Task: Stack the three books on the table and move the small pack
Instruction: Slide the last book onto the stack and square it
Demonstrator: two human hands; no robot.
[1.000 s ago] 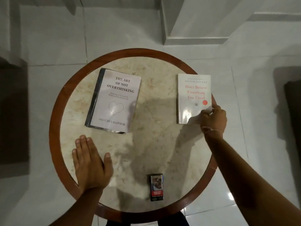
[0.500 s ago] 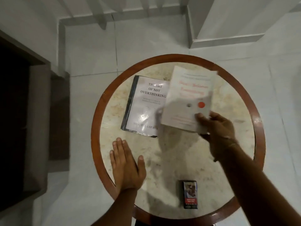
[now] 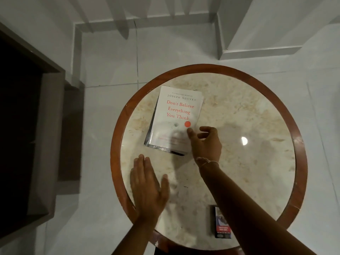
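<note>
A single head-worn camera looks steeply down from close above onto the round surface [image 3: 257,115] and surrounding floor.

A white book [image 3: 177,116] at the tabletop's [image 3: 239,126] ten o'clock carries the author's name "JOSEPH NGUYEN" in grey capitals above the red title "Don't Believe Everything You Think". Print on the small pack [image 3: 219,225] at six o'clock is too blurred to read.

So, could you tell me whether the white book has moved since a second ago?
Yes. The white book went from the table's right rim leftward onto the other book; the right hand is open beside it.
</note>
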